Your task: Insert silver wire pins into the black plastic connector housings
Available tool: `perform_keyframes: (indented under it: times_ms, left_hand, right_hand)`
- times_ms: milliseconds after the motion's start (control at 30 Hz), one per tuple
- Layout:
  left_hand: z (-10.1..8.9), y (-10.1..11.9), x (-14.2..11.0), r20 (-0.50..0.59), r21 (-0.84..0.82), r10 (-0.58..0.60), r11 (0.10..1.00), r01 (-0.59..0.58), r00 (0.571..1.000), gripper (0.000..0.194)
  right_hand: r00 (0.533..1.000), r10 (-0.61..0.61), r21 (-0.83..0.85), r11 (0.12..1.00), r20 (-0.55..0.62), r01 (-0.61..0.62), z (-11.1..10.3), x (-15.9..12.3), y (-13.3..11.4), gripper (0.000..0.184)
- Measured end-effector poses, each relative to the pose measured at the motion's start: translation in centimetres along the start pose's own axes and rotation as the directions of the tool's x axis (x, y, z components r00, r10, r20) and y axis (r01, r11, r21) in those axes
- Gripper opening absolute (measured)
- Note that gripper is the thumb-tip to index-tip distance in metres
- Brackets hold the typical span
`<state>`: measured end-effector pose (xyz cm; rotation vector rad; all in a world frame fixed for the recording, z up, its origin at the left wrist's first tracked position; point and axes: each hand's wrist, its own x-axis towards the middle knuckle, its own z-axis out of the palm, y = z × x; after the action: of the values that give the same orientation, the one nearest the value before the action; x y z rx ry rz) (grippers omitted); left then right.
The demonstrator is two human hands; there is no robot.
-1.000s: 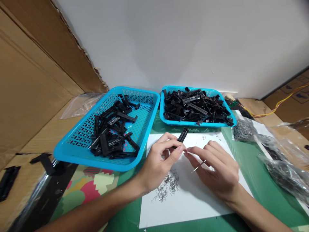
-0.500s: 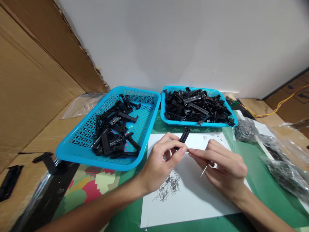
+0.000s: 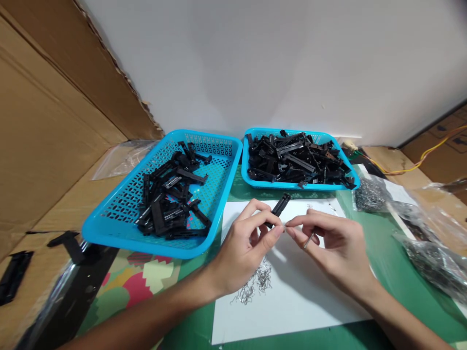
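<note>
1. Left hand (image 3: 241, 245): grip pinched on a black plastic connector (image 3: 279, 208), held tilted above the white paper sheet (image 3: 292, 306).
2. Right hand (image 3: 335, 250): thumb and forefinger pressed together at the connector's lower end; a thin metal tool (image 3: 308, 240) sits between its fingers.
3. Small metal clips (image 3: 255, 284) lie heaped on the sheet, under the left hand.
4. Two blue baskets (image 3: 219, 194) of black parts stand behind on the worktop.

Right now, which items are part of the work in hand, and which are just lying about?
In use:
left hand pinching a black plastic part
right hand holding a thin metal tool
pile of metal clips on the white sheet

Lying about:
two blue baskets of black parts
plastic bags
cardboard
</note>
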<state>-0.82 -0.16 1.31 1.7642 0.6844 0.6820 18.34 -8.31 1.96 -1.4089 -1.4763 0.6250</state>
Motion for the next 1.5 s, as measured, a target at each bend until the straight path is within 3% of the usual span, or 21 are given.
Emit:
perform_keyframes:
  times_ms: [133, 267, 333, 400, 500, 567, 600, 667, 767, 1233, 1500]
  left_hand:
    - [0.2, -0.4, -0.1, 0.017, 0.019, -0.006, 1.000, 0.005, 1.000, 0.017]
    - [0.1, -0.3, -0.1, 0.012, 0.025, -0.028, 0.999, 0.027, 1.000, 0.019]
    - [-0.1, -0.1, -0.1, 0.015, 0.017, -0.030, 0.999, 0.030, 0.999, 0.022]
    - [-0.3, 0.1, -0.2, 0.020, 0.009, -0.018, 1.000, 0.018, 1.000, 0.025]
    - [-0.2, -0.1, -0.2, 0.006, -0.029, 0.051, 0.998, -0.051, 0.999, 0.018]
    - [0.1, -0.4, -0.2, -0.045, -0.090, 0.096, 0.991, -0.100, 0.994, 0.012]
    - [0.3, -0.6, -0.2, -0.074, -0.129, 0.106, 0.985, -0.115, 0.992, 0.019]
    - [0.7, -0.9, -0.2, -0.125, -0.199, 0.099, 0.972, -0.123, 0.987, 0.035]
    - [1.0, -0.8, -0.1, -0.143, -0.260, 0.057, 0.961, -0.093, 0.988, 0.042]
    - [0.8, -0.3, 0.4, -0.146, -0.337, -0.066, 0.941, 0.013, 0.987, 0.033]
    - [0.7, -0.2, 0.4, -0.150, -0.317, -0.071, 0.948, 0.021, 0.986, 0.029]
  right_hand:
    - [0.988, 0.143, 0.085, 0.985, 0.049, -0.147, -0.2, 0.3, 0.2, 0.011]
    - [0.989, 0.138, 0.067, 0.988, 0.047, -0.141, -0.4, 0.3, 0.3, 0.011]
    - [0.999, 0.036, 0.015, 0.999, -0.016, -0.036, -0.4, 0.0, 0.2, 0.006]
    - [0.983, -0.151, -0.091, 0.986, -0.102, 0.142, -0.4, -0.3, 0.0, 0.009]
    - [0.889, -0.434, -0.285, 0.879, -0.147, 0.382, -0.2, -0.4, -0.3, 0.022]
    - [0.842, -0.526, -0.352, 0.816, -0.120, 0.459, 0.0, -0.3, -0.4, 0.028]
    - [0.833, -0.544, -0.364, 0.799, -0.098, 0.479, 0.1, -0.2, -0.4, 0.029]
    - [0.834, -0.550, -0.356, 0.790, -0.051, 0.500, 0.1, -0.1, -0.2, 0.028]
    - [0.848, -0.530, -0.299, 0.810, -0.006, 0.505, 0.2, -0.1, 0.0, 0.025]
    - [0.931, -0.365, -0.034, 0.931, -0.010, 0.365, 0.4, -0.2, 0.2, 0.016]
    - [0.936, -0.345, -0.063, 0.935, 0.063, 0.349, -0.1, 0.1, 0.1, 0.015]
